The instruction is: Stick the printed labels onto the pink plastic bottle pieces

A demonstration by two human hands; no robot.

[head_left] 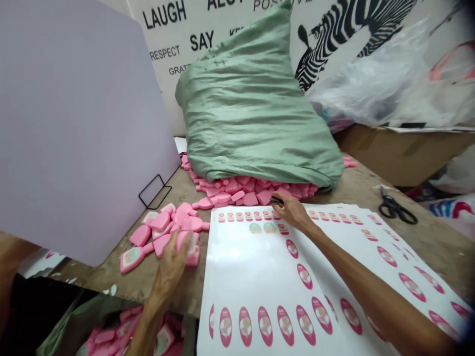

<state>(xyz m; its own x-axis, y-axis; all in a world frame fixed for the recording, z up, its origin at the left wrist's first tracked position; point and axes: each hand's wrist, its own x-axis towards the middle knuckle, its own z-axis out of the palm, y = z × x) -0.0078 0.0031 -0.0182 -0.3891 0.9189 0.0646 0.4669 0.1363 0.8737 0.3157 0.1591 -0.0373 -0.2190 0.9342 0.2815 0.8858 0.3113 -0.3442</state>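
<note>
Left hand (173, 258) clamps 1 bottle (192, 243), just left of the sheet (241, 269); right hand (290, 209) pinches a dark tool (275, 200)!

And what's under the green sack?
Pink bottle-shaped pieces show along the lower edge of the green sack; what lies farther back beneath it is covered.

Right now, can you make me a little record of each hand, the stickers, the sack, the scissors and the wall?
Left hand: at the loose pink bottle-shaped pieces; blurred, grip unclear
Right hand: fingers closed on a small dark object, at the sticker sheet's top edge
Stickers: pink ovals along the sheet's bottom, smaller shapes along its top
Sack: green, a pink heap at its lower edge
Scissors: black, on the table
Wall: zebra picture, words like LAUGH
</note>
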